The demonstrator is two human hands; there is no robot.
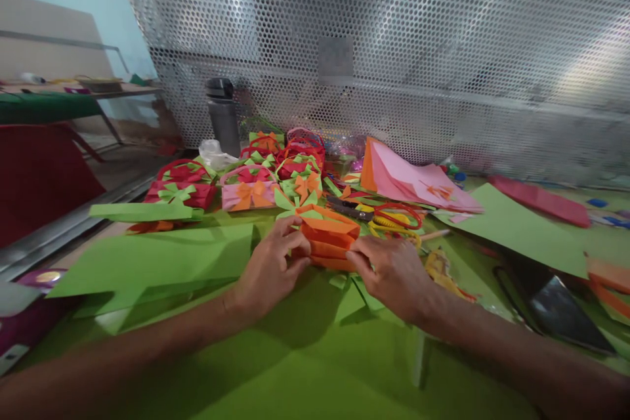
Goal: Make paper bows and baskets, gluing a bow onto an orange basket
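Note:
A folded orange paper piece [329, 234] sits at the middle of the green-covered table [315, 367]. My left hand [270, 269] grips its left side, fingers curled round the edge. My right hand [391, 272] pinches its right side. Both hands hold the orange paper between them, just above the green sheets.
Finished paper bags with bows [249, 187] crowd the back. Scissors with red and yellow handles [388, 216] lie just behind the orange piece. Pink folded paper [413, 180], green sheets [157, 259] at left, a grey bottle [224, 115], a dark phone [561, 305] at right, and a perforated metal wall [394, 46] behind.

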